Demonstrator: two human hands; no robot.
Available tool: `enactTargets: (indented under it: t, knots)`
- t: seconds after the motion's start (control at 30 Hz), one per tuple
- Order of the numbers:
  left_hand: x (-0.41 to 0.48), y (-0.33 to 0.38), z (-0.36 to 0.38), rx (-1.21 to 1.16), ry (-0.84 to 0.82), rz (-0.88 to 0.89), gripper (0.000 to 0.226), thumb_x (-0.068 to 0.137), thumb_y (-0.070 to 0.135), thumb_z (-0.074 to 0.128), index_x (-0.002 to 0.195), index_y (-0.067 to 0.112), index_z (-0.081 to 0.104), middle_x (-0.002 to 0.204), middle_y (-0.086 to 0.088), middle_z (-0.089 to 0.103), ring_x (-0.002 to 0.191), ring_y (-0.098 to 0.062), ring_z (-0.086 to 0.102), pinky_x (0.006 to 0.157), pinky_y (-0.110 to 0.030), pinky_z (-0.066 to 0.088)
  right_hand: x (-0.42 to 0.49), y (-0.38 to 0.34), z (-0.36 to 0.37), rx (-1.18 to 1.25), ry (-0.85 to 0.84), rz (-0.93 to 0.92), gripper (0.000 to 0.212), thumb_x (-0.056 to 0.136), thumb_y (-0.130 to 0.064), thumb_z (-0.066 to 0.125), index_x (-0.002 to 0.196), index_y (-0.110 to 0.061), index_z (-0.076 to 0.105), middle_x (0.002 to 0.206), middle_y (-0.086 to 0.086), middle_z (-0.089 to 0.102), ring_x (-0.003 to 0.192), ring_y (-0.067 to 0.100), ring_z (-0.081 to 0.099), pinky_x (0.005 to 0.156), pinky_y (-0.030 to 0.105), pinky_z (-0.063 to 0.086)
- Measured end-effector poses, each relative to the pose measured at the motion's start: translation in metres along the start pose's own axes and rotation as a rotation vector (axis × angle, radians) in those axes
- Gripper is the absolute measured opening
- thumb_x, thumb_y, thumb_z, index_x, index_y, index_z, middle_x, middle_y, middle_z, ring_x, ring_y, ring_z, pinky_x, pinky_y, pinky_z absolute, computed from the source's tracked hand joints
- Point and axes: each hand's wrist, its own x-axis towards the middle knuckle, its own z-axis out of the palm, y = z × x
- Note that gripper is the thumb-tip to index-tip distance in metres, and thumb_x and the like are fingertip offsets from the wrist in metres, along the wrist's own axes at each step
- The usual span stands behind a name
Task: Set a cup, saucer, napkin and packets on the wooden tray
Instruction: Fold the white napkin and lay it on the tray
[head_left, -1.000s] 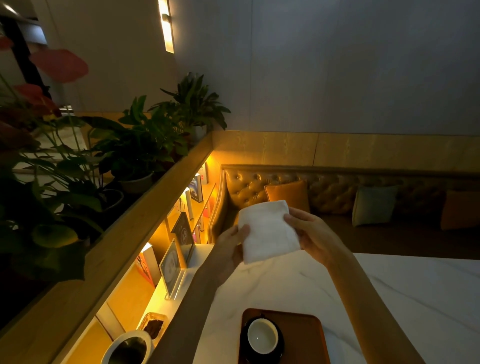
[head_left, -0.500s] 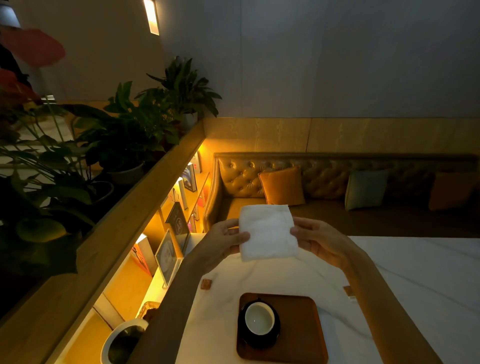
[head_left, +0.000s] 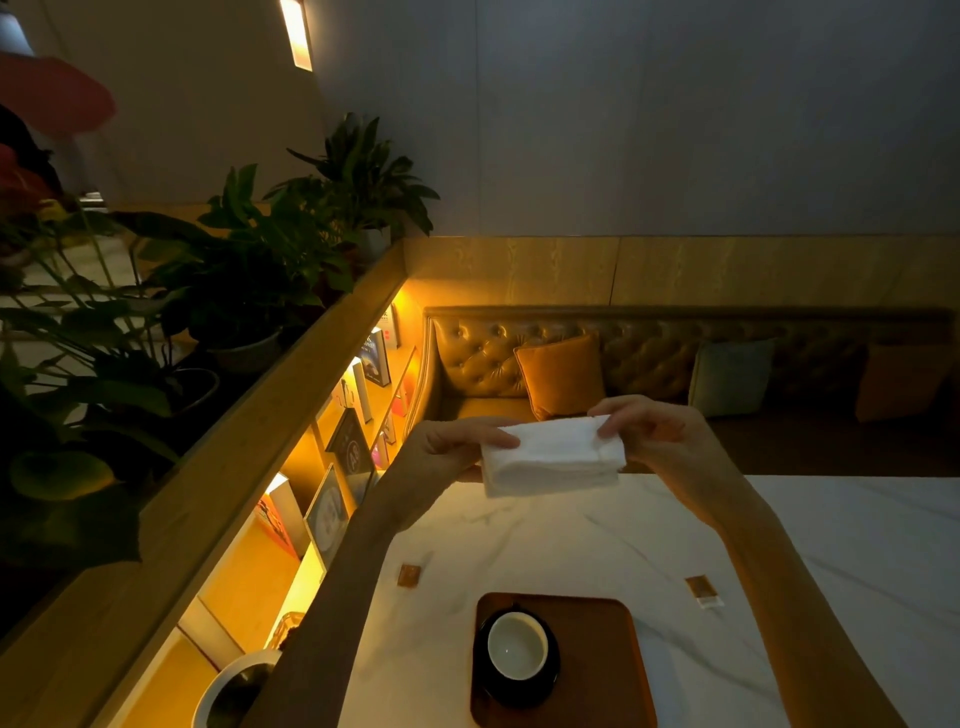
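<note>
Both hands hold a folded white napkin (head_left: 553, 457) in the air above the far part of the marble table (head_left: 831, 561). My left hand (head_left: 457, 441) pinches its left edge and my right hand (head_left: 649, 431) pinches its upper right corner. Below, near me, a wooden tray (head_left: 608, 670) lies on the table with a black saucer (head_left: 485, 680) on its left half. A cup (head_left: 517, 644), white inside, stands on the saucer. One brown packet (head_left: 409, 574) lies left of the tray and another (head_left: 702, 590) lies to its right.
A lit shelf with books (head_left: 358, 415) runs along the table's left side, potted plants (head_left: 260, 280) above it. A tufted bench with cushions (head_left: 563, 374) stands beyond the far table edge. A white-rimmed bin (head_left: 228, 691) sits at the lower left.
The napkin went from an upright flat square to a narrower folded band held level. The view tilted down, so the tray and both packets now show in full.
</note>
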Motion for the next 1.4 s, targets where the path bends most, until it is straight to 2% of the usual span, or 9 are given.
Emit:
enactTargets:
  t: [0.13,0.3,0.47,0.6,0.7,0.93,1.07,1.27,1.4]
  knots:
    - [0.006,0.003,0.004,-0.04,-0.007,0.022,0.048,0.091,-0.002,0.047,0.088,0.034,0.078,0.124,0.019,0.065,0.121,-0.01,0.059,0.083,-0.027,0.059,0.004,0.003,-0.002,-0.001,0.039,-0.029,0.022,0.082,-0.01,0.057,0.09,-0.021,0.075,0.113,-0.004,0.066,0.113,0.016,0.061,0.08,0.023,0.058]
    - [0.004,-0.007,0.009,-0.66,-0.056,-0.157,0.044,0.085,-0.009,0.047,0.12,0.007,0.068,0.128,-0.014,0.065,0.121,-0.027,0.061,0.096,-0.031,0.055,0.001,0.017,-0.011,0.374,-0.064,0.249,0.037,0.087,-0.004,0.049,0.119,-0.013,0.065,0.125,0.009,0.066,0.118,0.022,0.061,0.085,0.022,0.055]
    - [-0.002,-0.025,0.023,-0.203,0.123,-0.21,0.046,0.079,0.02,0.076,0.123,0.015,0.061,0.131,-0.01,0.062,0.125,-0.026,0.058,0.104,-0.04,0.05,-0.016,0.04,-0.006,0.174,-0.098,0.352,0.049,0.083,0.0,0.059,0.125,-0.026,0.061,0.128,-0.003,0.064,0.12,0.012,0.058,0.09,0.026,0.055]
    - [-0.003,-0.034,0.036,-0.307,0.172,-0.309,0.036,0.085,0.015,0.067,0.12,0.011,0.059,0.13,-0.014,0.059,0.115,-0.026,0.065,0.093,-0.04,0.058,-0.03,0.049,0.005,-0.105,0.03,0.376,0.056,0.078,0.0,0.071,0.107,-0.046,0.063,0.114,-0.016,0.068,0.106,-0.001,0.063,0.069,0.015,0.056]
    - [-0.001,-0.04,0.047,-0.249,0.178,-0.376,0.047,0.089,0.017,0.066,0.131,0.01,0.049,0.132,-0.013,0.055,0.115,-0.027,0.063,0.089,-0.042,0.06,-0.04,0.053,0.007,-0.15,0.079,0.358,0.048,0.074,-0.019,0.079,0.106,-0.048,0.059,0.111,-0.021,0.064,0.099,-0.004,0.064,0.063,0.01,0.054]
    - [0.002,-0.059,0.078,-0.22,0.059,-0.49,0.043,0.088,0.022,0.066,0.128,0.024,0.051,0.125,-0.006,0.052,0.111,-0.029,0.06,0.079,-0.042,0.062,-0.066,0.07,-0.005,0.051,0.207,0.486,0.052,0.072,-0.05,0.069,0.119,-0.033,0.053,0.111,-0.008,0.061,0.097,0.011,0.068,0.067,0.022,0.058]
    - [0.0,-0.077,0.1,-0.237,0.103,-0.565,0.034,0.092,0.034,0.064,0.118,0.015,0.057,0.118,-0.011,0.058,0.102,-0.026,0.067,0.073,-0.036,0.062,-0.084,0.088,-0.014,0.127,0.332,0.551,0.038,0.082,-0.044,0.064,0.113,-0.024,0.058,0.112,0.003,0.061,0.1,0.02,0.065,0.067,0.023,0.058]
    - [-0.002,-0.122,0.13,-0.159,0.251,-0.664,0.013,0.096,0.021,0.057,0.099,0.01,0.064,0.1,-0.008,0.061,0.088,-0.021,0.063,0.062,-0.025,0.058,-0.106,0.129,-0.039,0.22,0.355,0.688,0.029,0.083,-0.04,0.067,0.106,-0.023,0.067,0.108,0.003,0.068,0.099,0.018,0.068,0.07,0.024,0.058]
    - [-0.008,-0.169,0.146,-0.143,0.252,-0.795,0.014,0.094,0.01,0.055,0.089,0.015,0.067,0.096,-0.008,0.062,0.087,-0.024,0.062,0.069,-0.034,0.054,-0.122,0.176,-0.051,0.166,0.383,0.775,0.022,0.081,-0.035,0.07,0.101,-0.025,0.069,0.095,-0.001,0.069,0.087,0.016,0.069,0.078,0.031,0.06]
